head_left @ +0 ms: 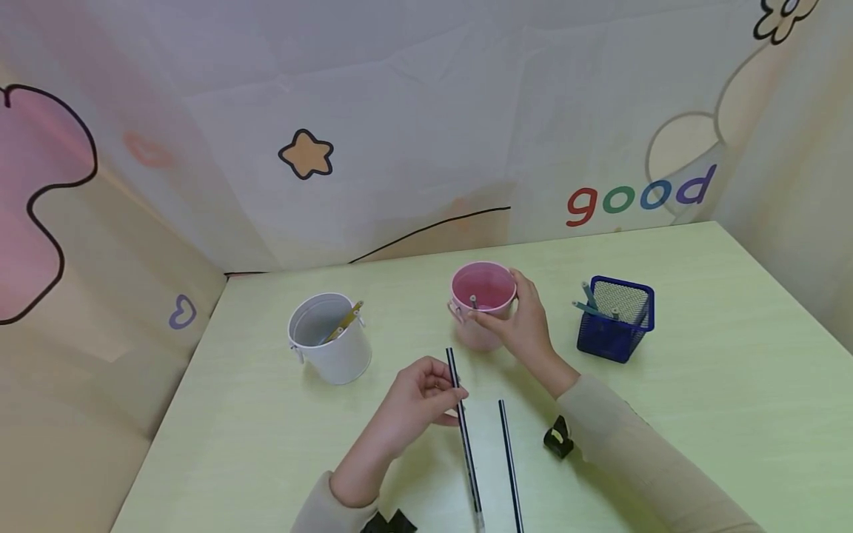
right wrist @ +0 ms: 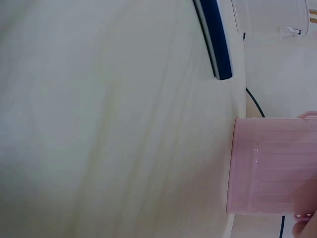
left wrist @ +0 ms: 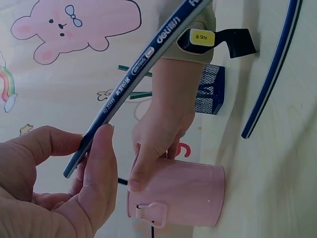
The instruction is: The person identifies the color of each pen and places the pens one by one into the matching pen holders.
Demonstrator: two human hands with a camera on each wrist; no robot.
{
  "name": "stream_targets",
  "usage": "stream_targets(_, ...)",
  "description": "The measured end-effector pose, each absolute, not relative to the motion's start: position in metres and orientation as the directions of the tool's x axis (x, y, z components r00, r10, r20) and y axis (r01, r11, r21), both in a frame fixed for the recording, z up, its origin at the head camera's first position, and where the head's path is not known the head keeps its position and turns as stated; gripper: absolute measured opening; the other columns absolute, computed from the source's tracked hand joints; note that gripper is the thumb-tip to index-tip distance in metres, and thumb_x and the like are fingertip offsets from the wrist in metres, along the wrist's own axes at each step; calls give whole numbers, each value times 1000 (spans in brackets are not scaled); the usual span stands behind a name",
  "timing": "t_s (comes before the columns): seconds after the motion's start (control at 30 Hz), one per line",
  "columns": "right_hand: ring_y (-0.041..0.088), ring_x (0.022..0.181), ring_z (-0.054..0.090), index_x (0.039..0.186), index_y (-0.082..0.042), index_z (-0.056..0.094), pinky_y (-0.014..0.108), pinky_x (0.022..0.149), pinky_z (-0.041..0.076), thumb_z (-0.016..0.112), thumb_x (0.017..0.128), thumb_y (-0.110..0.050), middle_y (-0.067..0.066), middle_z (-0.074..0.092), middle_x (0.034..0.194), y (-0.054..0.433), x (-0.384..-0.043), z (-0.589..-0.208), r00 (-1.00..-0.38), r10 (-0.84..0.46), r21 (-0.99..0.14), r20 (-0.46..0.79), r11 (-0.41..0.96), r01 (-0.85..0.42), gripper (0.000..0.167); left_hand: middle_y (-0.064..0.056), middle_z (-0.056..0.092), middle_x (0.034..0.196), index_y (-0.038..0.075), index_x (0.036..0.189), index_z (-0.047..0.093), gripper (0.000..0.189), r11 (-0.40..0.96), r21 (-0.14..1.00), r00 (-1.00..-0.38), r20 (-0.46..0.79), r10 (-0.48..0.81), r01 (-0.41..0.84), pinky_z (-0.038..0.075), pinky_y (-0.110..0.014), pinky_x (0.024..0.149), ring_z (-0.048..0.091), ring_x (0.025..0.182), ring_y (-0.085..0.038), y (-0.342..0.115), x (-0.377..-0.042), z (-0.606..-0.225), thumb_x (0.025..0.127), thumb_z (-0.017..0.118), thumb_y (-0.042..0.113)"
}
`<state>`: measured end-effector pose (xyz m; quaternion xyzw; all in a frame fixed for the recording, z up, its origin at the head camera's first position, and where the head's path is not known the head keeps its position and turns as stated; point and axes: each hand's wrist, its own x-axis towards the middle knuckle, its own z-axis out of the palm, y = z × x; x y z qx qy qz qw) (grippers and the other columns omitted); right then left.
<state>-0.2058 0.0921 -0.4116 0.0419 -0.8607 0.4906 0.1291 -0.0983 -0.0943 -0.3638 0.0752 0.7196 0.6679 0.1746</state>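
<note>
My left hand (head_left: 416,407) pinches a dark blue striped pencil (head_left: 469,451) near its far end, between thumb and fingers. White lettering runs along this pencil (left wrist: 131,82) in the left wrist view. My right hand (head_left: 529,326) grips a small pink bucket (head_left: 478,337) at its rim, thumb in front and fingers at the right side. Inside that bucket the end of one pencil (head_left: 473,301) shows. A second dark blue striped pencil (head_left: 510,463) lies on the table, right of the held one. The right wrist view shows the pink bucket (right wrist: 272,168) standing on the table.
A white bucket (head_left: 340,363) with several yellowish pencils (head_left: 346,322) stands at the left. To the right is a blue mesh pen holder (head_left: 609,340) containing green pencils (head_left: 589,296). A printed cloth backdrop (head_left: 413,148) rises behind the table (head_left: 220,422).
</note>
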Motion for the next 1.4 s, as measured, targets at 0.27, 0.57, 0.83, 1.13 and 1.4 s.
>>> stream_targets(0.27,33,133,39,146,-4,28,49,106,37,82,74,-29,17,39,143,92,-206,-412,-963,53,-832,263,519,-199,92,-11,61,87,-8,99,50,18,100,993,-943,-92,319,-63,58,-35,68,62,74,-10,-98,-97,-352,87,61,0)
stream_targets(0.57,33,133,38,146,-2,28,49,106,37,82,74,-27,18,38,144,92,-205,-411,-967,51,-835,249,517,-187,93,-19,60,92,-6,99,50,16,81,996,-965,25,261,48,58,-33,69,62,78,-13,-105,-101,-346,87,60,-4)
stream_targets(0.83,33,133,38,146,-3,28,49,106,38,81,76,-27,17,38,144,91,-205,-411,-966,51,-836,254,514,-192,91,-20,61,94,-4,98,51,16,55,995,-982,74,171,85,58,-31,70,62,80,-12,-110,-105,-345,85,60,-9)
stream_targets(1.13,33,134,38,145,-2,28,48,106,38,81,75,-26,18,38,144,92,-205,-410,-964,53,-834,262,515,-198,92,-23,67,93,-4,92,53,18,92,949,-954,299,25,300,57,-25,65,63,77,-5,-109,-104,-350,80,65,-10)
stream_targets(1.4,33,134,38,145,-2,28,49,106,37,81,75,-25,18,38,144,92,-206,-411,-964,47,-837,263,509,-204,91,-24,65,91,-7,93,52,20,87,856,-857,514,-28,510,56,-24,67,64,81,-5,-110,-102,-348,79,64,-14)
